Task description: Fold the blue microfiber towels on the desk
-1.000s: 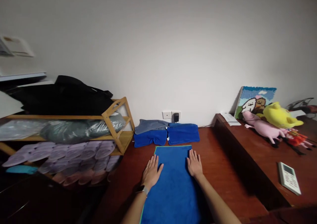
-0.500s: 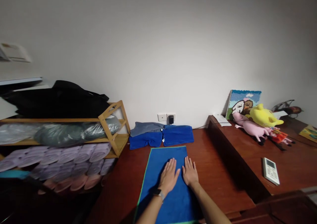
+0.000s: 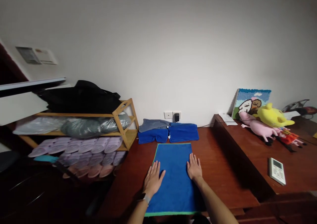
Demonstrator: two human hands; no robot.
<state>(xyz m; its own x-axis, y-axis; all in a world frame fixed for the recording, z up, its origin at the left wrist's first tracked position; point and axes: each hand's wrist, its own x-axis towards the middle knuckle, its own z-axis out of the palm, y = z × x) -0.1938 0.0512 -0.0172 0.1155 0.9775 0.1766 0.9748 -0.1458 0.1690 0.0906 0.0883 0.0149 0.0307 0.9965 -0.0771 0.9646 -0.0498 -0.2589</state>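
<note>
A blue towel (image 3: pixel 174 181) with a green edge lies spread flat on the brown wooden table (image 3: pixel 218 171). My left hand (image 3: pixel 153 178) rests palm down across its left edge, fingers stretched out, a watch on the wrist. On the towel's right edge my right hand (image 3: pixel 194 167) lies flat too, fingers extended. Neither hand holds anything. Behind the towel, by the wall, are a folded blue towel (image 3: pixel 183 132) on the right, another folded blue towel (image 3: pixel 153 136) on the left, and a grey-blue folded cloth (image 3: pixel 153 125) behind that one.
Left stands a wooden rack (image 3: pixel 130 136) with slippers (image 3: pixel 92 144) and a black bag (image 3: pixel 84 97) on top. On the raised surface at right are plush toys (image 3: pixel 259 126), a dog picture (image 3: pixel 252 100) and a white remote (image 3: pixel 277 171). A black plug (image 3: pixel 176 117) sits in the wall socket.
My hands have moved apart, the left one outward to the towel's left edge, the right one to its right edge. The view has turned left, bringing the near green edge fully into sight.
</note>
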